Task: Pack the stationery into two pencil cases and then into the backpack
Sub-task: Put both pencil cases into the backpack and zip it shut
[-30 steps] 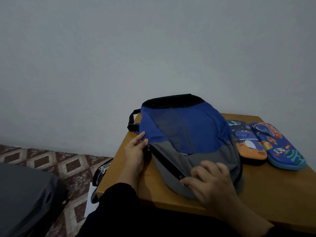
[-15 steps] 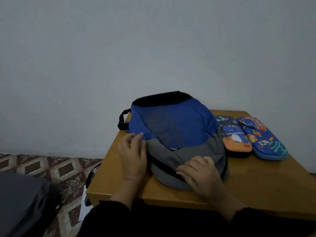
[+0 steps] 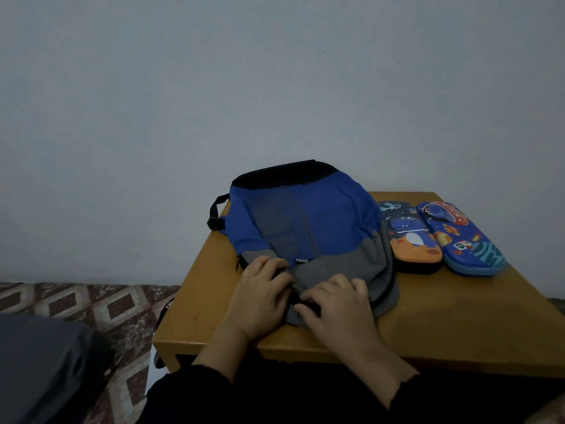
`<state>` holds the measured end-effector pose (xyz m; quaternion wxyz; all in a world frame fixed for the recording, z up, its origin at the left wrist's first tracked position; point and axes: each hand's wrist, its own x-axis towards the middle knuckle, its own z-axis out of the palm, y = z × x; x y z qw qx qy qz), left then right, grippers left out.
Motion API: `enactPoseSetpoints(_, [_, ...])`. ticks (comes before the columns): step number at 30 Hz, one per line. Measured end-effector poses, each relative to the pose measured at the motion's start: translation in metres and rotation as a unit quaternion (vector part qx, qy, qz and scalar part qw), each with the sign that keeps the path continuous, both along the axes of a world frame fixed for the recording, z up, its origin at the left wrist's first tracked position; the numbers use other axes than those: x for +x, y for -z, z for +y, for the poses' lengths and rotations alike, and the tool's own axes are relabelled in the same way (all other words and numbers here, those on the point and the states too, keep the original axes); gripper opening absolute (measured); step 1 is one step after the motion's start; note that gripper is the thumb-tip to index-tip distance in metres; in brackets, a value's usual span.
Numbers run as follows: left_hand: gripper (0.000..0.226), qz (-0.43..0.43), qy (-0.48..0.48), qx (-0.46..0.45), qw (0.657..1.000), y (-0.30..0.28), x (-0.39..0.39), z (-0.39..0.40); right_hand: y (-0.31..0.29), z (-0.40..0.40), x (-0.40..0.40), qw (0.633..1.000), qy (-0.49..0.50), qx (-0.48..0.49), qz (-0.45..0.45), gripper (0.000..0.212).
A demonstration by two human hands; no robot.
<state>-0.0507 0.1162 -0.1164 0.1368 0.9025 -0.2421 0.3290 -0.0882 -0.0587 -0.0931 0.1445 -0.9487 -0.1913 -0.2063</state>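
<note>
Fingers point(image 3: 276, 264) of the left hand point(image 3: 263, 296) are curling down onto the grey lower panel of the backpack point(image 3: 305, 228), and they're looking like they're gripping the fabric by the zip line. The right hand point(image 3: 336, 304) is sitting just beside it, fingertips bent into the same dark gap, prob. pinching a zip pull or the edge of the opening; can't tell which, too dim.

The backpack is lying flat on the wooden table point(image 3: 458, 316), top end toward the wall, its opening not yet showing wide. Both pencil cases are lying closed, side by side, to the right of the bag: the orange-bottomed case point(image 3: 412, 240) touching the bag's side, the blue rocket case point(image 3: 458, 240) just beyond it. No loose stationery in sight, so I'd say packing of the cases is done & the bag step is starting.

To do this bit well: left hand should be keeping the fabric taut while the right is running the zip, w/o snagging the lining, then opening wide enough for both cases.
</note>
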Motion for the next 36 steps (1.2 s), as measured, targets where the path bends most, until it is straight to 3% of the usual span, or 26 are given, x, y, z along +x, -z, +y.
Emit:
enactPoseSetpoints(4, [0.017,-0.008,-0.006,0.008,1.0,0.002,0.002,-0.001,-0.017,0.013,-0.004,0.996,0.057,-0.044,0.06,0.029])
enactPoseSetpoints(10, [0.022,0.0,-0.023,0.0,1.0,0.002,0.003,-0.001,-0.035,0.017,-0.004,0.986,0.093,-0.111,0.08,0.028])
enactPoseSetpoints(17, [0.028,0.013,-0.08,-0.128,0.989,0.004,0.006,0.004,-0.054,-0.015,-0.003,0.984,0.109,-0.092,0.106,0.026])
enactPoseSetpoints(21, [0.009,0.033,-0.119,-0.191,0.974,0.006,0.008,0.007,-0.067,-0.052,0.004,0.971,0.151,-0.072,0.171,0.02])
enactPoseSetpoints(25, [0.007,0.041,-0.171,-0.213,0.961,0.009,0.011,0.009,-0.064,-0.084,0.017,0.961,0.189,-0.009,0.204,0.015])
enactPoseSetpoints(29, [0.03,-0.016,-0.109,-0.143,0.984,-0.001,0.0,0.0,-0.056,-0.091,0.021,0.959,0.165,0.053,0.226,0.015])
enactPoseSetpoints(33, [0.037,-0.001,0.008,-0.012,1.0,-0.017,-0.017,-0.031,-0.057,-0.09,0.02,0.964,0.143,0.094,0.206,0.014])
enactPoseSetpoints(36, [0.045,0.011,0.013,0.065,0.998,-0.027,-0.017,-0.063,-0.06,-0.09,0.02,0.968,0.128,0.098,0.193,0.013])
